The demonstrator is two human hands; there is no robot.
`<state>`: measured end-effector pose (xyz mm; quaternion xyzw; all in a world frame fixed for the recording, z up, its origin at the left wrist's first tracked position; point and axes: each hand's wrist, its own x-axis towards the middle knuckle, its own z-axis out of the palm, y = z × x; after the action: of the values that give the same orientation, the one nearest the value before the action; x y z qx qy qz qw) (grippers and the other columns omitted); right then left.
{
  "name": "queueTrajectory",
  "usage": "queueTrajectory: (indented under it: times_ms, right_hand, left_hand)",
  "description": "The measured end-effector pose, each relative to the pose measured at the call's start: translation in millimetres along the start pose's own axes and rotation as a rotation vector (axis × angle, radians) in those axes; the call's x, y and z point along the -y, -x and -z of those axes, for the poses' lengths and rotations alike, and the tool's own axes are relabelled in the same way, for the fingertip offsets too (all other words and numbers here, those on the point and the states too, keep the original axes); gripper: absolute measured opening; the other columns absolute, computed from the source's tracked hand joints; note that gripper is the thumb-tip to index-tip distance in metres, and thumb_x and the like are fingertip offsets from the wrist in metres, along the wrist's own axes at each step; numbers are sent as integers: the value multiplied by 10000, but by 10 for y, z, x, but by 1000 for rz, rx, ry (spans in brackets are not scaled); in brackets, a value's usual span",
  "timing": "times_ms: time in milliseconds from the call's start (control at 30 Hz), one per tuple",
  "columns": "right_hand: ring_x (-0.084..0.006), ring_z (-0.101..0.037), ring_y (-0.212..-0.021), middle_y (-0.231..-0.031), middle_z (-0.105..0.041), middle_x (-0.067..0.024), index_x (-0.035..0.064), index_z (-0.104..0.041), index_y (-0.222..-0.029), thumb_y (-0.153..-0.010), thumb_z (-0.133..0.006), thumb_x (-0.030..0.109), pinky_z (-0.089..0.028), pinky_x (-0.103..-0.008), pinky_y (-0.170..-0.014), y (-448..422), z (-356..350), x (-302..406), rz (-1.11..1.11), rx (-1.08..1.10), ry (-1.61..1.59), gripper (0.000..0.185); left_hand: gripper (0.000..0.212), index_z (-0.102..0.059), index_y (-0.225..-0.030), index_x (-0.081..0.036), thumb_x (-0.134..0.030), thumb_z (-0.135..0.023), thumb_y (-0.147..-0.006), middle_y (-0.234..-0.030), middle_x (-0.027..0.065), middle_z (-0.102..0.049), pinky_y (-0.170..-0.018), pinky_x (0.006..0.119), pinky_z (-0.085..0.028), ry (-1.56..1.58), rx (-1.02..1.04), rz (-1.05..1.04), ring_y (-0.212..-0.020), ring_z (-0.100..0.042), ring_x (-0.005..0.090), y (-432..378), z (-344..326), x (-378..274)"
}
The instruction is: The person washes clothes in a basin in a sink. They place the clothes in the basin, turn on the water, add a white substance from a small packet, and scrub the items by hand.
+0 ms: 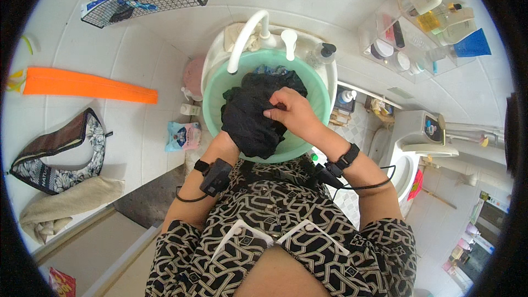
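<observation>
A bunched black cloth (258,115) lies over a green plastic basin (317,90), which stands on a white washbasin (206,62). My left hand (229,142) is at the cloth's lower left, its fingers hidden under the fabric. Over the cloth's right part is my right hand (288,109), thumb and forefinger close together at the fabric; whether they pinch it cannot be told. Behind the cloth, a blue patterned fabric (272,69) shows in the basin. A white curved faucet (243,41) reaches over the basin's left rim, beside a white lever handle (289,43).
A pump bottle (322,54) stands right of the basin. Upper left hangs a black wire basket (165,4); upper right, a clear shelf (412,45) holds toiletries. An orange strip (90,84) and a beige towel (78,202) hang left. The toilet (406,169) is at right.
</observation>
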<state>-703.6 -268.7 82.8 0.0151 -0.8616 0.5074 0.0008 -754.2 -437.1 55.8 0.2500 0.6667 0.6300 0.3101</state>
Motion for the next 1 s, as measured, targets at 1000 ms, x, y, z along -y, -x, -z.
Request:
queueTrajectory:
  times_ms: [1000]
  right_hand:
    - [-165, -573, -751, -774, -605, -72, 17, -623, -947, -828, -673, 182, -464, -289, -679, 55, -95, 20, -98, -41, 14, 209]
  left_hand:
    - [322, -528, -1189, -57, -162, -555, -886, -1162, 82, -565, -938, 342, -418, -66, 19, 1, -1048, -534, 221, -20, -29, -17]
